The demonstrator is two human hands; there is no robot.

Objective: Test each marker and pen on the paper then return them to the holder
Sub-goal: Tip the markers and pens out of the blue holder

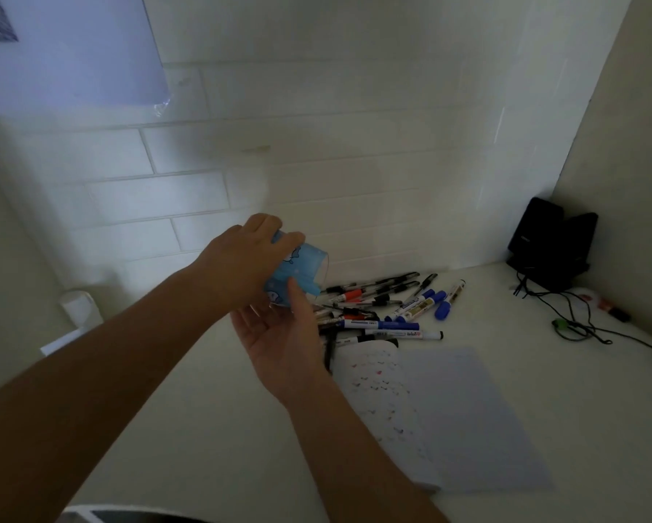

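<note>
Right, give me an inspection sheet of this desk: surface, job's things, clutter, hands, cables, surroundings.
Surface: white desk, dimly lit.
Job's things: blue holder held tipped sideways above the desk; pens and markers lie in a loose pile; paper with small marks beside them.
Clutter: small reddish item near the right wall, too blurred to name.
Hands: left hand grips the holder; right hand open, palm up, beneath it.
Cables: black cables trail from a black device in the corner.
Surroundings: white tiled wall.
</note>
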